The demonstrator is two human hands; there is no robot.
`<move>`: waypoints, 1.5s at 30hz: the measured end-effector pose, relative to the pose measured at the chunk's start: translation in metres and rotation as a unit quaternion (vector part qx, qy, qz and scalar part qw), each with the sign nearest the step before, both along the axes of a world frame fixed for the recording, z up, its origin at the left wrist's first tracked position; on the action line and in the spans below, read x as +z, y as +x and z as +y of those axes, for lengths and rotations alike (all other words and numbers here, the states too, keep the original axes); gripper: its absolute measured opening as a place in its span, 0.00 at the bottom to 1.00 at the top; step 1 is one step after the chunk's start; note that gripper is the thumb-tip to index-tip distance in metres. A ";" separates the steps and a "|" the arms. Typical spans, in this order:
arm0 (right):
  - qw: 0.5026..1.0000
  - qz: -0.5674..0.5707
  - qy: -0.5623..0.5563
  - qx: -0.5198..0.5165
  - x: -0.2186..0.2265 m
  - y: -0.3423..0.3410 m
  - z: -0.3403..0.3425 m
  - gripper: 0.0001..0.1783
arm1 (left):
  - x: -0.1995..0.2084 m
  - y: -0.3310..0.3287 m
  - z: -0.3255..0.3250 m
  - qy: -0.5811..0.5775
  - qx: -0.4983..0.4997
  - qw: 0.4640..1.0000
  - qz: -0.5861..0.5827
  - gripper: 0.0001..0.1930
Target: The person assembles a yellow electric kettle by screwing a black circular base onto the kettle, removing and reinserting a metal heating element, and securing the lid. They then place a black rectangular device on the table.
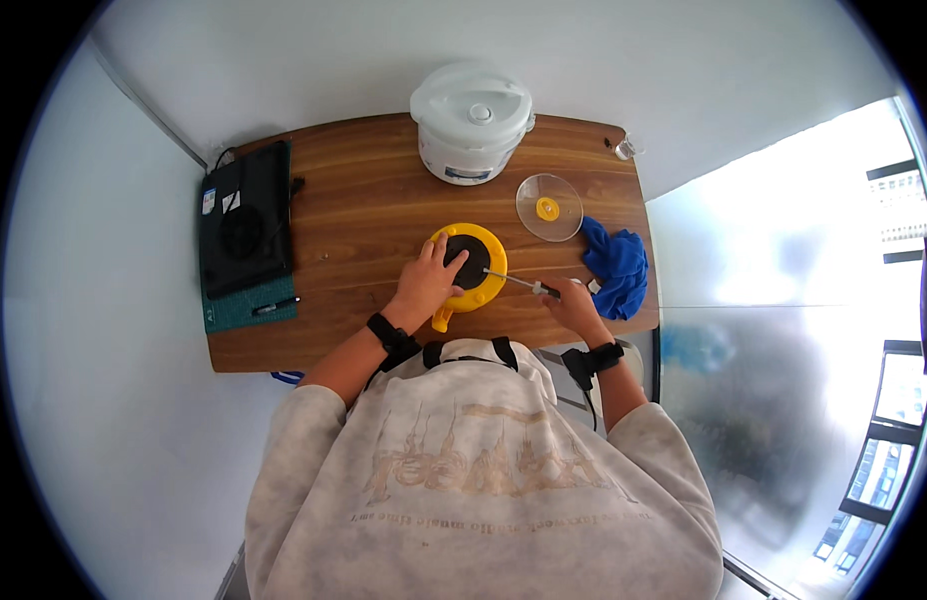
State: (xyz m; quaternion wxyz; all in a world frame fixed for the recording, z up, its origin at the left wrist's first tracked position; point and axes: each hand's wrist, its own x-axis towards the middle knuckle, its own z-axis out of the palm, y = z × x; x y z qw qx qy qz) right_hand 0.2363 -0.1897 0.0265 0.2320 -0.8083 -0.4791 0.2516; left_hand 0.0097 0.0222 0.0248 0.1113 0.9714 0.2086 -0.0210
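Note:
Near the table's front edge lies a round yellow appliance [497, 255] with a dark disc in its middle and a yellow handle jutting toward me; it looks like a small pot turned bottom up. My left hand [424, 283] rests on its left side, fingers spread over the rim and dark disc. In my right hand [575, 305] a screwdriver [513, 281] with a dark and light handle is gripped. Its metal shaft points left, and the tip meets the right part of the dark disc. Whether it sits in a screw is too small to tell.
A white lidded rice cooker [470, 135] stands at the back. Right of centre lie a glass lid [549, 190] with a yellow knob and a blue cloth [617, 265]. A black flat device [245, 222], a green cutting mat [223, 313] and a pen [275, 306] occupy the left.

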 end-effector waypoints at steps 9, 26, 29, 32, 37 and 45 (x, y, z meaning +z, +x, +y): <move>1.000 -0.016 -0.015 -0.011 0.015 -0.012 0.003 0.18 | 0.000 -0.015 0.019 -0.117 -0.019 0.983 -0.140 0.30; 0.994 -0.031 0.014 0.108 0.066 -0.057 0.068 0.18 | 0.005 -0.051 0.059 -0.345 0.201 0.847 -0.351 0.14; 0.992 -0.025 0.015 0.122 0.072 -0.064 0.073 0.18 | 0.010 -0.056 0.060 -0.295 0.217 0.849 -0.381 0.17; 0.990 -0.023 0.012 0.135 0.067 -0.064 0.070 0.18 | 0.014 -0.061 0.067 -0.162 0.257 0.848 -0.435 0.20; 0.993 -0.003 0.015 0.115 0.065 -0.051 0.053 0.18 | -0.002 -0.104 0.092 -0.135 0.313 0.897 -0.282 0.19; 0.997 0.004 0.039 0.071 0.062 -0.044 0.041 0.20 | -0.058 -0.134 0.098 -0.028 0.323 0.937 -0.128 0.14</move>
